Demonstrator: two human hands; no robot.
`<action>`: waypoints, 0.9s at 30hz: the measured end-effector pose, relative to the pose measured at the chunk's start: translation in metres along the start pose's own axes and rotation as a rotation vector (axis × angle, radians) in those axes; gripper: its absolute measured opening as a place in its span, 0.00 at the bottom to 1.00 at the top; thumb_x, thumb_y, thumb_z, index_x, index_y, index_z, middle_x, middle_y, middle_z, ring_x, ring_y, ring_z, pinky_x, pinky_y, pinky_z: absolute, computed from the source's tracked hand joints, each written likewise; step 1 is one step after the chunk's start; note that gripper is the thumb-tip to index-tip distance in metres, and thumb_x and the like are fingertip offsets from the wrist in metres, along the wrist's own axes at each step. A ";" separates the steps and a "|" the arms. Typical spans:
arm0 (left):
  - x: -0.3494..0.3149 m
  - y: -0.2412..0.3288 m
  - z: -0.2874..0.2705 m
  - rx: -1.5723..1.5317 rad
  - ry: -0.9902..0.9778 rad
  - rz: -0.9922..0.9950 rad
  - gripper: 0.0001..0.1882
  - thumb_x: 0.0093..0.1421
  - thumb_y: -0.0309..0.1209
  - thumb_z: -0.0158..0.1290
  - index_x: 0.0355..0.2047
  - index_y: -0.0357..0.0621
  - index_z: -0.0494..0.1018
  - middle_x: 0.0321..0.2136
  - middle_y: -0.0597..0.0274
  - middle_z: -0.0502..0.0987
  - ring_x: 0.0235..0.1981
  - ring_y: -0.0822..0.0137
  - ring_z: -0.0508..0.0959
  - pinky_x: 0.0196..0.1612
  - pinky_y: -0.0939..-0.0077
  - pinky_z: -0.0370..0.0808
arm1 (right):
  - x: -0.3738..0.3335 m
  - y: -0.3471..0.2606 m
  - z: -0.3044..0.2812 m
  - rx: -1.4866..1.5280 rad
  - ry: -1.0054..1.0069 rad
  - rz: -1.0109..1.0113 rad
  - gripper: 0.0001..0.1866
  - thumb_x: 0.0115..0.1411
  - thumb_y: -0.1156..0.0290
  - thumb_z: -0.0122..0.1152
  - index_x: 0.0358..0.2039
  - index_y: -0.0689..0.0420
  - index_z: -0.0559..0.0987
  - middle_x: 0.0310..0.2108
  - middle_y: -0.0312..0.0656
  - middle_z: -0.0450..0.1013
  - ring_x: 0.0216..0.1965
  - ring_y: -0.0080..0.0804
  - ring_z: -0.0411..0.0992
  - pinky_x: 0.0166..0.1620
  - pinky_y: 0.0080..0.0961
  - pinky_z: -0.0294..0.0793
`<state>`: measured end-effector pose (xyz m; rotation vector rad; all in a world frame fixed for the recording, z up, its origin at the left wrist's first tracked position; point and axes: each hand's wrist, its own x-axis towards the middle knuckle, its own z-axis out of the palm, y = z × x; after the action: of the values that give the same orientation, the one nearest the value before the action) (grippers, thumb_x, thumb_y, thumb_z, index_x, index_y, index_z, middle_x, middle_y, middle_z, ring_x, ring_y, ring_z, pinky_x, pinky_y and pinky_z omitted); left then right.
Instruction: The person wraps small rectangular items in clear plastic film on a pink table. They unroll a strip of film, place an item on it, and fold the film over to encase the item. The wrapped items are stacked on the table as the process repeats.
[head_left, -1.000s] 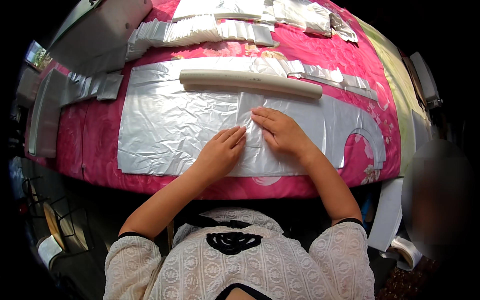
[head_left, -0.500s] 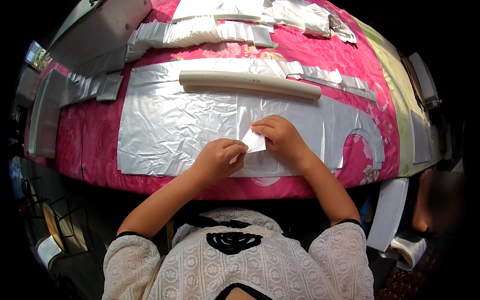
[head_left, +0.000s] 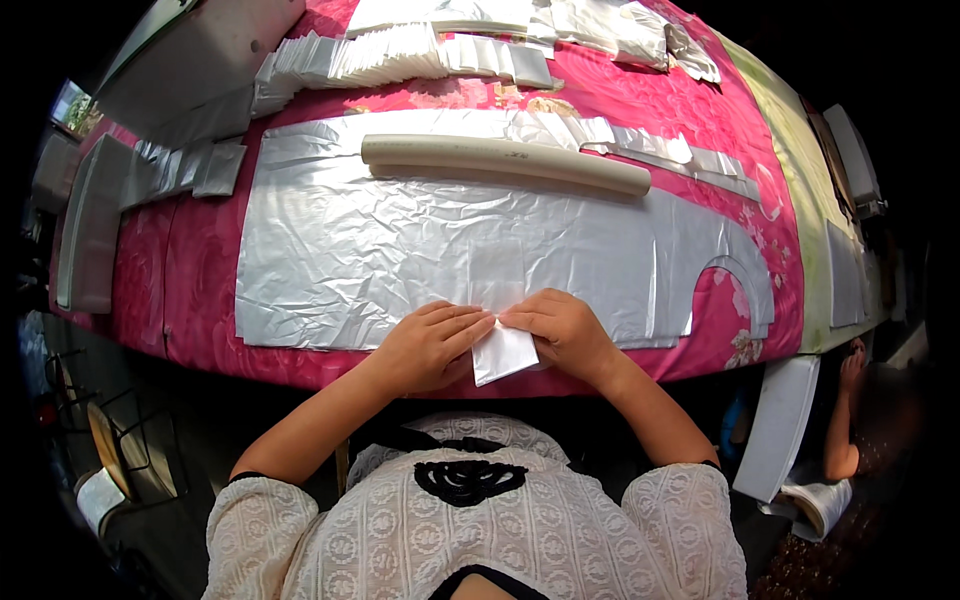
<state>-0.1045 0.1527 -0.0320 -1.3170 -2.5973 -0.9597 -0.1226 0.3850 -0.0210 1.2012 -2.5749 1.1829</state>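
Observation:
A stack of flat white plastic bags (head_left: pixel 340 240) lies across the table in front of me, with a curved cut-out at its right end. Over its near edge, my left hand (head_left: pixel 432 345) and my right hand (head_left: pixel 560 335) meet, pinching a folded white plastic bag (head_left: pixel 505 358) from either side. Its lower part hangs toward me, below my fingertips. Beyond my fingers, a narrow strip of thin plastic (head_left: pixel 497 270) lies flat on the stack. A beige plastic pipe (head_left: pixel 500 160) rests across the far side of the stack.
A long row of folded white bags (head_left: pixel 385 62) stands at the back, beside a large white box (head_left: pixel 205 65). More folded bags (head_left: pixel 218 172) lie at left near a white container (head_left: pixel 92 225). Pink flowered cloth (head_left: pixel 200 275) covers the table. Another person's arm (head_left: pixel 845 415) shows at right.
Both hands have come nearer to me with the folded bag. It now hangs down below my fingertips, and the plastic strip beyond lies flat.

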 end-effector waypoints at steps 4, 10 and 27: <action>0.008 0.007 0.000 -0.075 0.078 -0.201 0.22 0.50 0.25 0.53 0.48 0.38 0.68 0.34 0.53 0.77 0.35 0.56 0.78 0.42 0.65 0.73 | 0.004 0.000 -0.006 0.122 -0.030 0.352 0.09 0.53 0.70 0.57 0.33 0.58 0.80 0.25 0.42 0.75 0.29 0.35 0.73 0.33 0.27 0.71; 0.032 0.013 -0.003 -0.272 0.196 -0.733 0.22 0.56 0.33 0.52 0.50 0.38 0.68 0.22 0.56 0.78 0.22 0.58 0.79 0.29 0.67 0.74 | 0.030 0.001 -0.011 0.377 -0.102 0.837 0.15 0.57 0.63 0.55 0.28 0.65 0.79 0.16 0.42 0.73 0.18 0.25 0.71 0.26 0.23 0.69; 0.049 -0.001 -0.019 -0.288 -0.017 -0.908 0.41 0.48 0.32 0.60 0.58 0.27 0.52 0.28 0.52 0.78 0.26 0.60 0.79 0.29 0.73 0.74 | 0.041 0.004 -0.009 0.290 -0.189 0.945 0.15 0.52 0.63 0.58 0.18 0.63 0.78 0.12 0.40 0.71 0.15 0.26 0.70 0.24 0.23 0.68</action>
<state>-0.1397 0.1759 -0.0012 -0.0678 -3.1688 -1.4420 -0.1561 0.3672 -0.0025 0.0096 -3.3061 1.6626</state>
